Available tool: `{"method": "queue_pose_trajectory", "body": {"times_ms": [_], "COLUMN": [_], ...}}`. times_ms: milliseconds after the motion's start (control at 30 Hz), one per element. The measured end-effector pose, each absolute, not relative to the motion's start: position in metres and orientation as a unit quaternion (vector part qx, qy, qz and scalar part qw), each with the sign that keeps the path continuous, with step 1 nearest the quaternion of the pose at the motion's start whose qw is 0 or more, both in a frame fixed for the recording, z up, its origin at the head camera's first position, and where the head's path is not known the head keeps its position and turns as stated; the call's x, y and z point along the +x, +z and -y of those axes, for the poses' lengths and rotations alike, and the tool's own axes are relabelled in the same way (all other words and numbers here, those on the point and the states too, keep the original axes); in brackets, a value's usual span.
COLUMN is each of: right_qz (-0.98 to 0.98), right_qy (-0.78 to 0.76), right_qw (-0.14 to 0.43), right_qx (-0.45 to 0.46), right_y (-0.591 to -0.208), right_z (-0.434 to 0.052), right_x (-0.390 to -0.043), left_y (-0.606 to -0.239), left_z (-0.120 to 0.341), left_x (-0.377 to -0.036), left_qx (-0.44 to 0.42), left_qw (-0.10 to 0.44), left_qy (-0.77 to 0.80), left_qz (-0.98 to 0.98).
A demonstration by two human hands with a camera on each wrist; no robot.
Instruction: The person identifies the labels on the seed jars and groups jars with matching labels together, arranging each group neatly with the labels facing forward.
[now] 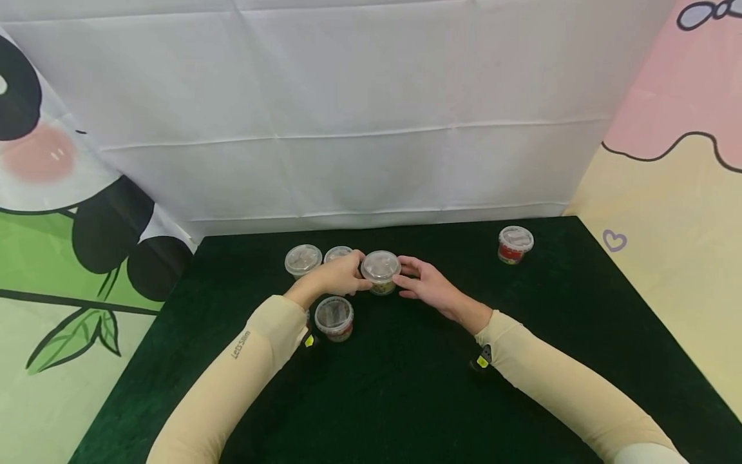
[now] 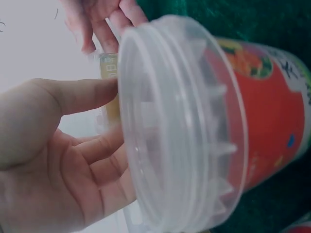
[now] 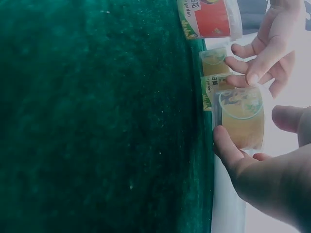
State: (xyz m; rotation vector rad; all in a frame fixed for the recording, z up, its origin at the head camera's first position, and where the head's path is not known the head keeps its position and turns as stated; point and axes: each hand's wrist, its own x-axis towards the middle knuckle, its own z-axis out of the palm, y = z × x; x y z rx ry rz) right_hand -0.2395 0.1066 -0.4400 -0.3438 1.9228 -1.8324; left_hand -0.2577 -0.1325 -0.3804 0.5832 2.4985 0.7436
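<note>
A round clear plastic tub (image 1: 381, 265) with a lid and yellowish contents is between my two hands near the back of the dark green table. My left hand (image 1: 341, 276) holds its left side, thumb in front and fingers behind. From the right, my right hand (image 1: 433, 289) has thumb and fingers around the other side. In the right wrist view, one right fingertip touches the tub (image 3: 243, 119) low down, while another digit stands off above it. Whether the tub rests on the cloth or is slightly raised I cannot tell.
Two lidded tubs (image 1: 303, 260) (image 1: 337, 252) stand left of the held one. A red-labelled tub (image 1: 334, 314) sits nearer me, with another partly hidden behind my left wrist. One more red-labelled tub (image 1: 514, 243) stands at the back right. A white cloth wall (image 1: 359, 174) borders the table (image 1: 406, 386).
</note>
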Motion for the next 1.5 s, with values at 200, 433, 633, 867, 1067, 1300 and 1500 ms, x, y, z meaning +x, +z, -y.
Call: {"method": "queue_pose_trajectory", "body": {"times_ms": [200,433,633,867,1067,1300,1500], "right_qz": [-0.702,-0.701,-0.696,-0.695,-0.7,-0.702,-0.706], "right_qy": [-0.665,-0.672,-0.684,-0.689,-0.679,-0.677,-0.676], "right_qw": [0.23,0.219,0.2,0.196,0.215,0.222,0.212], "right_qx": [-0.111,-0.097,-0.089,-0.067,-0.056,-0.028,-0.028], "right_y": [-0.446,-0.45,-0.452,-0.453,-0.451,-0.45,-0.452], "right_z": [-0.099,-0.091,-0.081,-0.078,-0.078,-0.075,-0.074], "right_x": [-0.246,-0.254,-0.262,-0.267,-0.27,-0.267,-0.266], "left_y": [-0.385,-0.385,-0.384,-0.387,-0.389,-0.389,-0.387], "left_z": [0.133,0.131,0.127,0.123,0.122,0.119,0.116], "left_x": [-0.265,-0.273,-0.276,-0.28,-0.281,-0.282,-0.281], "left_qx": [0.189,0.177,0.159,0.142,0.149,0.161,0.151], "left_qw": [0.252,0.251,0.242,0.238,0.237,0.247,0.25], "left_qy": [0.258,0.232,0.2,0.177,0.167,0.161,0.159], "left_qz": [-0.913,-0.923,-0.936,-0.944,-0.945,-0.942,-0.943]}}
